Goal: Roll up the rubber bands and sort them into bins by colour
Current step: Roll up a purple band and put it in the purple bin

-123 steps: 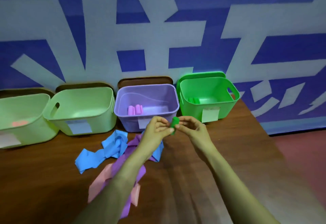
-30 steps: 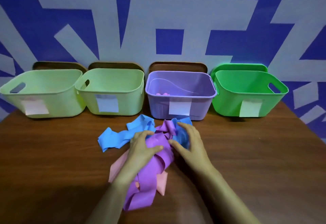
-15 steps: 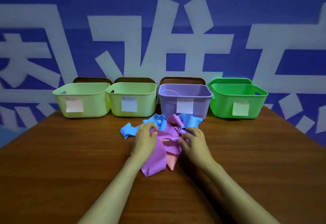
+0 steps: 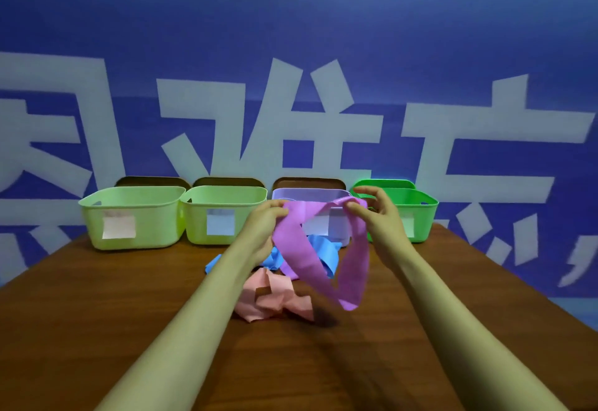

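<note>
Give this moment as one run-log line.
state: purple band held up, unrolled | left hand: pinches it | right hand: pinches it | table: blue band, pink band | purple bin: behind band

Bins (image 4: 155, 226) along far edge, band pile (image 4: 275, 297) centre, open table (image 4: 97, 313) either side

At the table's (image 4: 97, 313) far edge I had the leftmost bin (image 4: 129, 216), second bin (image 4: 223, 210), third bin (image 4: 310, 193) and rightmost bin (image 4: 420, 213) side by side. The heap of bands (image 4: 271, 297) lay before the third; my left hand (image 4: 263, 226) and right hand (image 4: 382, 219) held one band (image 4: 291, 242) above it.
</note>
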`<control>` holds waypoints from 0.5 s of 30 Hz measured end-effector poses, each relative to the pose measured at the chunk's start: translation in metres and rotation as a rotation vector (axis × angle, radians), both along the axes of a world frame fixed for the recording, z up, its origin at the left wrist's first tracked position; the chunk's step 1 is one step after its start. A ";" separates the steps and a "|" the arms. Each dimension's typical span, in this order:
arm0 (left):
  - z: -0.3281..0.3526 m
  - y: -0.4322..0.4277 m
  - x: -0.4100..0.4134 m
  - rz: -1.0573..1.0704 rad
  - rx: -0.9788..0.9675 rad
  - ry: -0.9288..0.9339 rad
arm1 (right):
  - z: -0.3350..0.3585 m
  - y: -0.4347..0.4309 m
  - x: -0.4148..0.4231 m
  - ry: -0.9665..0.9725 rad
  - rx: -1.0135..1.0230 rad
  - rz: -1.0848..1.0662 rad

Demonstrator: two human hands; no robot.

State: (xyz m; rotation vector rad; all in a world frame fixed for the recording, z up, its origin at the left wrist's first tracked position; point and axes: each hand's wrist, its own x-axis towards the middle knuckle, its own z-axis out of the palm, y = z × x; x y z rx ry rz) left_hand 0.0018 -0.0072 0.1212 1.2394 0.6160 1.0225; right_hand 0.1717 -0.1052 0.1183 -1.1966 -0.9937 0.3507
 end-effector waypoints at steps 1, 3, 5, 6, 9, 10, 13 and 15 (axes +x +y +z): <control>0.002 -0.001 0.004 0.007 0.020 0.028 | 0.003 -0.001 0.002 -0.023 0.001 -0.017; 0.004 -0.001 0.011 -0.041 0.013 0.040 | 0.007 0.000 0.007 -0.053 0.012 -0.049; 0.006 0.000 0.015 -0.140 0.055 0.105 | 0.007 0.003 0.012 -0.060 0.032 -0.055; 0.003 0.004 0.017 -0.150 0.136 0.212 | 0.005 0.005 0.013 -0.067 0.047 -0.051; -0.006 0.021 0.022 -0.015 0.334 0.416 | -0.001 0.010 0.019 -0.164 0.056 -0.038; -0.007 0.023 0.023 0.015 0.335 0.377 | -0.003 0.010 0.021 -0.237 0.030 -0.026; -0.005 0.029 0.027 0.104 0.341 0.255 | -0.013 0.010 0.021 -0.495 -0.182 0.150; -0.004 0.030 0.032 0.130 0.372 0.222 | -0.021 0.013 0.012 -0.524 -0.313 0.331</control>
